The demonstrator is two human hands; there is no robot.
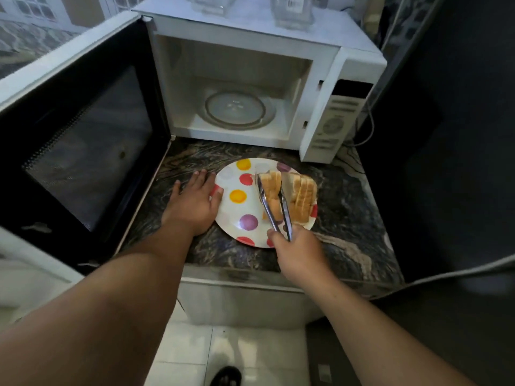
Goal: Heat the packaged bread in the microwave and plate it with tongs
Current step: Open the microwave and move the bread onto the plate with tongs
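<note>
A white plate (pixel 237 179) with coloured dots sits on the dark marble counter in front of the microwave (pixel 320 87). Several bread slices (pixel 302 197) lie on the plate's right half. My right hand (pixel 296 250) grips metal tongs (pixel 274 207) by their near end, and the tong arms straddle one slice of the bread. My left hand (pixel 195 201) rests flat on the counter with its fingers touching the plate's left rim. The microwave door (pixel 83 140) stands wide open to the left, and the glass turntable (pixel 235 108) inside is bare.
The marble counter (pixel 348 218) ends just below the plate, with a tiled floor (pixel 237 349) beneath. Two clear containers (pixel 292 9) stand on top of the microwave. A cable (pixel 367 126) runs behind its right side. A dark wall closes the right.
</note>
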